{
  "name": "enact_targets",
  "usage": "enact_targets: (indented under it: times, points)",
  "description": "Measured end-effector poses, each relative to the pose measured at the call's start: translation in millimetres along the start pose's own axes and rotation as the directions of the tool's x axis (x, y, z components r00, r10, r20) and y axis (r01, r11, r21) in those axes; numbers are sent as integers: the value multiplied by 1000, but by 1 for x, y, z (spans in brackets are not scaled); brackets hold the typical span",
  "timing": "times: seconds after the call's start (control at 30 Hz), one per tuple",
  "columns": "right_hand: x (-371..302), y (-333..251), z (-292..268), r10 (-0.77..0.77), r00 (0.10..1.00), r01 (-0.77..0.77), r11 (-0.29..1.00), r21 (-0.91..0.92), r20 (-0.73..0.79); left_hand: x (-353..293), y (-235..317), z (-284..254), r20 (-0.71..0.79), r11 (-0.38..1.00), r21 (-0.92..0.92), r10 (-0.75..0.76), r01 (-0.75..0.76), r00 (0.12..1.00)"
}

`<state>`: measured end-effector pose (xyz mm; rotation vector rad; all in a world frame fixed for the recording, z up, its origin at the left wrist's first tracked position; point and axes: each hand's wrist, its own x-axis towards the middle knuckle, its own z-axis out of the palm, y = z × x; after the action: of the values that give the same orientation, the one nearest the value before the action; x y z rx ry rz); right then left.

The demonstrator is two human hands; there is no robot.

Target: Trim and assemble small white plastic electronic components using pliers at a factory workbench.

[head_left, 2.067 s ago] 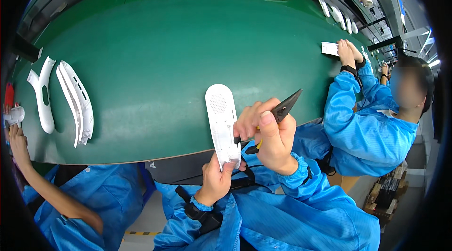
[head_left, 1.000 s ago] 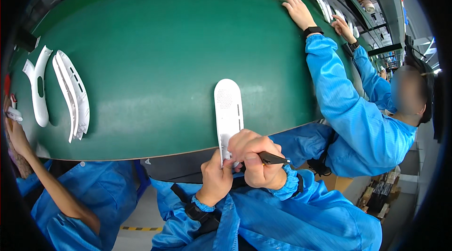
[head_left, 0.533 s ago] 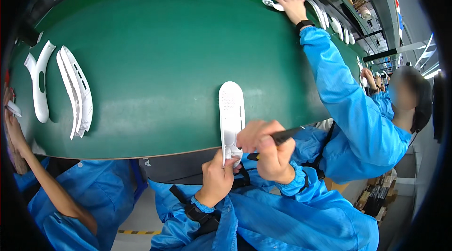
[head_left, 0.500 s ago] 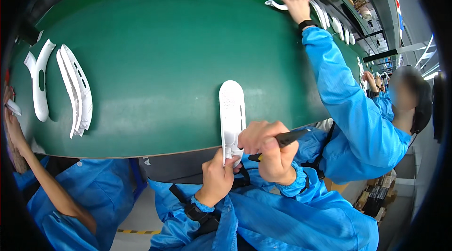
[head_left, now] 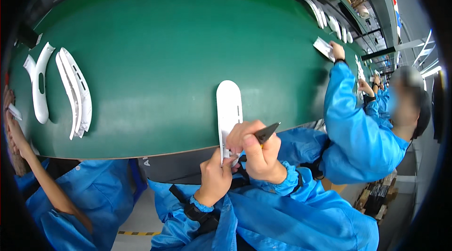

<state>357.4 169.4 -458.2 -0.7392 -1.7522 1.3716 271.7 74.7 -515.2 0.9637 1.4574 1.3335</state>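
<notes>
White panel trimmed at the belt's near edge

Low in the centre of the frame, the left hand (head_left: 215, 178) is pinched on the near end of a long white plastic panel (head_left: 229, 110), which lies on the green belt (head_left: 155, 63). The right hand (head_left: 256, 150) is closed round a dark blade tool (head_left: 265, 133) at that end. The panel is best held steady and the blade drawn lightly, away from the pinching fingers. More white parts (head_left: 70, 91) lie at the left of the frame.

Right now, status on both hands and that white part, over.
Left hand grips white panel at its near end. Right hand holds dark blade tool against it. Green belt around it; nothing blocking.
</notes>
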Motion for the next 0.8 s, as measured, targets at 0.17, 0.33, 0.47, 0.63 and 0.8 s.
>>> enact_targets:
  times: [0.17,0.33,0.47,0.63,0.8]
  points:
    - [8,-7,-6,-22,998,29,989,142,-54,2,-6,-2,50,997,-74,-14,18,999]
    - [12,-4,-6,-82,993,95,983,160,-84,0,-5,-4,95,994,-106,-26,36,995]
    - [4,0,-3,-3,997,5,1000,29,-75,2,-1,-5,101,997,-81,-6,15,995]
    - [6,-1,-4,9,998,-9,1000,13,-59,0,0,-5,111,994,-112,3,10,994]
    - [7,0,-10,-66,992,83,984,159,-108,-1,-10,-4,130,991,-128,66,-49,989]
